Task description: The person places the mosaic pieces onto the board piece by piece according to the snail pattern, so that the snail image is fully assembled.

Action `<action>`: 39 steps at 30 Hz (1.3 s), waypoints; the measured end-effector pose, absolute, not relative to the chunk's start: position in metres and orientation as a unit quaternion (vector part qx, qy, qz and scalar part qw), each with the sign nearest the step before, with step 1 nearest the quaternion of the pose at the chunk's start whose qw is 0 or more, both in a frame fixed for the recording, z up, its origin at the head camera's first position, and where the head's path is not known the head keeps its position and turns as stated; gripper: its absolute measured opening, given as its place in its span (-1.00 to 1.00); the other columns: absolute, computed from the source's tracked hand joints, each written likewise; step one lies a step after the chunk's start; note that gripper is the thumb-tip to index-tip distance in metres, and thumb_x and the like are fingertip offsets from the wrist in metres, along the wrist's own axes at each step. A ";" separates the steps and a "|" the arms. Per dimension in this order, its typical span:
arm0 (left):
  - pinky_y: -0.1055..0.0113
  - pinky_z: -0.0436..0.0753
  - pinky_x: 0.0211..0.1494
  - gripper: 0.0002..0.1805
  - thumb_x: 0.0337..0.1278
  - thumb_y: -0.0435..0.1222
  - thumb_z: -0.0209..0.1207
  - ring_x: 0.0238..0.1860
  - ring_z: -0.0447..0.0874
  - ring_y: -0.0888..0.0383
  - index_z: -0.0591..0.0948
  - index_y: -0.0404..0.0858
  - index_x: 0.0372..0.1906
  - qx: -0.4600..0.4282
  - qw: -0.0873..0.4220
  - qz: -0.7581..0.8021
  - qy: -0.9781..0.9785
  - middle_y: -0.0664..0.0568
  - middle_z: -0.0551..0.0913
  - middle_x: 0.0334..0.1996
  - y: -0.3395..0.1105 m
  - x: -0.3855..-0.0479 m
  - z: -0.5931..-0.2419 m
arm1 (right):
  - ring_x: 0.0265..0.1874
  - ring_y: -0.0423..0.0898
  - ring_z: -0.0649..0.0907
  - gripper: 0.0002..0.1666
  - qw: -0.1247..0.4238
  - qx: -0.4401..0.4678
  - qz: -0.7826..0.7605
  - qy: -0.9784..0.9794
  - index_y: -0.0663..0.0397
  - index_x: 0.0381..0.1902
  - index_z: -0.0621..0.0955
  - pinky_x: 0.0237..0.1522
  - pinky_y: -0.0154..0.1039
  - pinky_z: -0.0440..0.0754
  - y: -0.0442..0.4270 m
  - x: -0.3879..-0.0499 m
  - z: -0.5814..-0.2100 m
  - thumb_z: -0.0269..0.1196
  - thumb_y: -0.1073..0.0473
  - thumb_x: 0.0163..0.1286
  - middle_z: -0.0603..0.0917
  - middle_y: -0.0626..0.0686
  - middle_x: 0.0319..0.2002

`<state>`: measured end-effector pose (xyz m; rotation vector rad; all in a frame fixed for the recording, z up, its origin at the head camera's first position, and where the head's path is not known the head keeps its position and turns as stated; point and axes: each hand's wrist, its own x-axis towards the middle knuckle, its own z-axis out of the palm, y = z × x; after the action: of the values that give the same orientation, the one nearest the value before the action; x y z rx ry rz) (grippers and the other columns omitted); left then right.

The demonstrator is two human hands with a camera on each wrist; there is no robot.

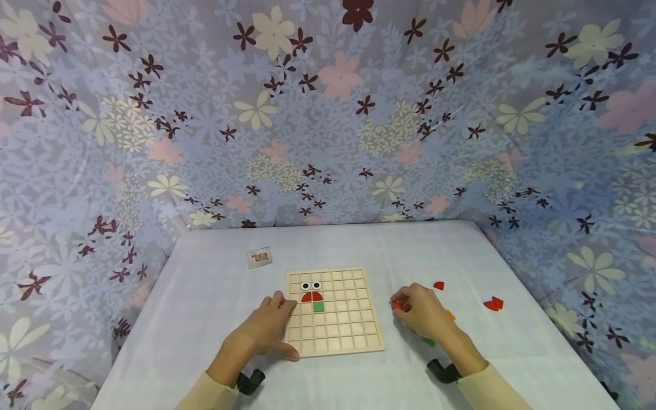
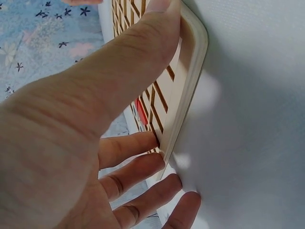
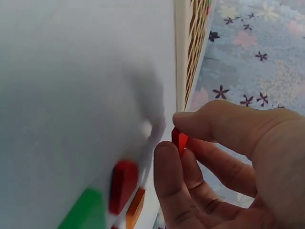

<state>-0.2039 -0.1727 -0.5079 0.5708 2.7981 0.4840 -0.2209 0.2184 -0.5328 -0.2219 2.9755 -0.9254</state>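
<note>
A wooden grid board [image 1: 348,326] lies on the white cloth. Two eye pieces [image 1: 316,285], two red rounded pieces [image 1: 317,296] below them and a green square [image 1: 318,307] sit in its upper-left cells. My left hand [image 1: 262,329] rests along the board's left side, thumb on the near-left corner and the other fingers extended against the edge. Just right of the board, my right hand [image 1: 424,312] pinches a small red piece [image 3: 179,139] between thumb and fingertips, above the cloth; its full outline is partly covered by the fingers.
Loose red pieces [image 1: 494,304] lie at the right, with another red piece [image 1: 439,285] beyond my right hand. An orange piece [image 1: 450,315] and a green piece [image 1: 429,341] are partly hidden by that hand. A small picture card [image 1: 259,257] lies behind the board to the left.
</note>
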 end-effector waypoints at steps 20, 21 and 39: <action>-0.13 0.68 0.29 0.27 -0.25 0.04 0.92 0.15 0.48 -0.05 0.56 -0.38 0.60 0.196 0.127 0.162 0.959 -0.11 0.54 0.20 -0.168 -0.205 -0.505 | -0.30 -0.29 0.74 -0.76 0.019 -0.241 -0.349 0.905 0.21 0.05 0.86 -0.19 -0.40 0.75 0.152 -0.220 -0.522 0.57 0.40 0.46 0.79 0.06 -0.10; -0.13 0.68 0.28 0.26 -0.25 0.04 0.92 0.14 0.48 -0.05 0.56 -0.38 0.59 0.194 0.128 0.163 0.959 -0.11 0.54 0.19 -0.168 -0.205 -0.504 | -0.30 -0.29 0.74 -0.76 0.020 -0.252 -0.348 0.903 0.22 0.05 0.86 -0.18 -0.40 0.76 0.147 -0.221 -0.523 0.56 0.41 0.45 0.79 0.07 -0.10; -0.06 0.65 0.21 0.20 -0.28 0.03 0.93 0.05 0.42 -0.03 0.59 -0.38 0.50 0.208 0.124 0.154 0.958 -0.05 0.48 0.07 -0.166 -0.207 -0.503 | -0.26 -0.32 0.74 -0.90 0.056 -0.302 -0.340 0.889 0.16 -0.18 0.91 -0.20 -0.42 0.72 0.087 -0.228 -0.530 0.56 0.42 0.43 0.88 0.07 -0.21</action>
<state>-0.2073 -0.1660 -0.5026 0.6067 2.7923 0.4476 -0.2281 0.0871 -0.5301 -0.9177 2.6961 -1.0331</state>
